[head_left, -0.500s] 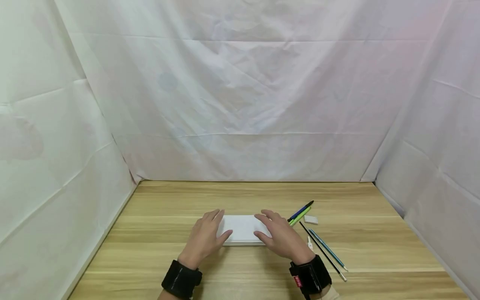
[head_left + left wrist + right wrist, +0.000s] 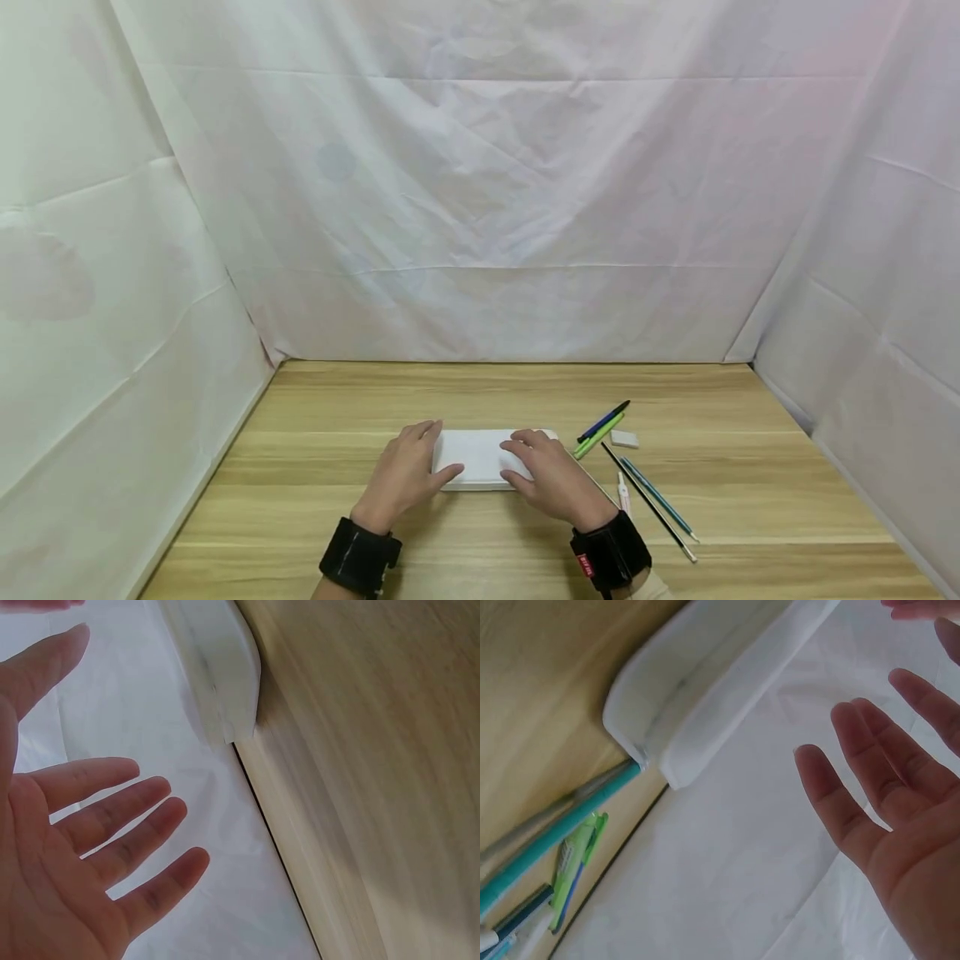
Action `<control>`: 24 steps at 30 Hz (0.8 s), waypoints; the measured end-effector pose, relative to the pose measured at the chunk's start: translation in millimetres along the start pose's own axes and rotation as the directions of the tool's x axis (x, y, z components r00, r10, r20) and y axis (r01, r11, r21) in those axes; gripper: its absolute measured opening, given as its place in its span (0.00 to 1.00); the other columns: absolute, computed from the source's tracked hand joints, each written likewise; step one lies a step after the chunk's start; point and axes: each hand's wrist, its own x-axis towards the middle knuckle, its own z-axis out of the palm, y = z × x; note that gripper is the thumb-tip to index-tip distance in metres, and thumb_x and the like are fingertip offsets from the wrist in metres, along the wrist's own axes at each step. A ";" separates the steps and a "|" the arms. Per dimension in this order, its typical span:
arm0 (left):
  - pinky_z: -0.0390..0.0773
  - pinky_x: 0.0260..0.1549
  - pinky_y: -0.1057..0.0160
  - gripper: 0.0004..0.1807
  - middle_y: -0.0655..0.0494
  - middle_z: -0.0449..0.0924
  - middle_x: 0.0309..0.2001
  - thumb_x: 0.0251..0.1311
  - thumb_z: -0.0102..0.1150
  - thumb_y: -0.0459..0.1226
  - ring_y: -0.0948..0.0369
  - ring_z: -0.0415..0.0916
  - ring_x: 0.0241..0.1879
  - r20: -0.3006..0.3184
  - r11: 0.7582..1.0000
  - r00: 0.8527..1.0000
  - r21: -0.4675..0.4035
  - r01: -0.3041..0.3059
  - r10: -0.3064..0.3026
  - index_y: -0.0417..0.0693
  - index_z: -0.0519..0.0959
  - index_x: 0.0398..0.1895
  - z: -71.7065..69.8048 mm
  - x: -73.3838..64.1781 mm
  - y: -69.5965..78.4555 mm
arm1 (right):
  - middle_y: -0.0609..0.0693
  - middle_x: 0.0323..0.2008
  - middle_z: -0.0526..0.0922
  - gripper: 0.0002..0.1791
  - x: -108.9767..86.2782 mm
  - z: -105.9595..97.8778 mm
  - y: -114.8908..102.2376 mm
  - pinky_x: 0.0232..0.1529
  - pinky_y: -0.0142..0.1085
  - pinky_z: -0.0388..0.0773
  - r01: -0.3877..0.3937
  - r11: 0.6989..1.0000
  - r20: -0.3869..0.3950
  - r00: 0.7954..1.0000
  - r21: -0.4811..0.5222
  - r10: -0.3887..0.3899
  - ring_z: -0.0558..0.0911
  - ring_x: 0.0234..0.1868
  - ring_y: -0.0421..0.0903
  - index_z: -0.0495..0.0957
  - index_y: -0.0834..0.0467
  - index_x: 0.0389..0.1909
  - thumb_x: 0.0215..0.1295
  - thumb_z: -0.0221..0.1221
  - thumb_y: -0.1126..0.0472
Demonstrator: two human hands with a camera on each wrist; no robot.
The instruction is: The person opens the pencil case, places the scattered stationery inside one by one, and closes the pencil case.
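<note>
A flat white box [image 2: 476,458] with rounded corners, much like a pencil case, lies on the wooden table in front of the person. Over its left end is the left hand [image 2: 401,475], thumb apart from the other fingers. The right hand [image 2: 555,479] hovers above the right end with its fingers loosely bent. In the left wrist view, the left fingers [image 2: 124,825] are spread and hold nothing, with the box [image 2: 214,667] beyond them. The right wrist view likewise has the right fingers [image 2: 855,772] apart from the box [image 2: 705,682]. A teal stick [image 2: 570,825] reaches the box's end there.
Right of the box lie a dark blue pen [image 2: 603,422], a green pen [image 2: 598,437], a white eraser [image 2: 624,439], a black pencil [image 2: 648,502], a teal pencil [image 2: 660,500] and a small white pointed item [image 2: 624,492]. White cloth [image 2: 480,208] hangs around the table.
The right hand has shifted left over the box, baring its far right corner and a thin stick beside it. The left hand has moved slightly left.
</note>
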 end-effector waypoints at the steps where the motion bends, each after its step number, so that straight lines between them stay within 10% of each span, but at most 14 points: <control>1: 0.76 0.57 0.43 0.41 0.38 0.76 0.60 0.56 0.69 0.55 0.43 0.73 0.60 0.005 1.000 1.000 -0.006 0.001 -0.001 0.32 0.74 0.62 0.0 0.0 -0.6 | 0.57 0.54 0.80 0.20 0.0 1.2 0.6 0.56 0.51 0.78 -0.001 1.000 0.004 1.000 0.002 0.001 0.78 0.57 0.55 0.80 0.59 0.55 0.67 0.63 0.53; 24: 0.78 0.55 0.42 0.50 0.35 0.74 0.61 0.45 0.75 0.58 0.42 0.73 0.60 0.099 0.999 0.995 -0.035 0.022 -0.019 0.30 0.71 0.63 1.0 -2.4 -11.7 | 0.59 0.58 0.80 0.21 1.7 21.3 -9.3 0.62 0.51 0.74 0.101 0.991 0.038 0.994 -0.083 -0.098 0.77 0.60 0.56 0.80 0.60 0.56 0.64 0.66 0.55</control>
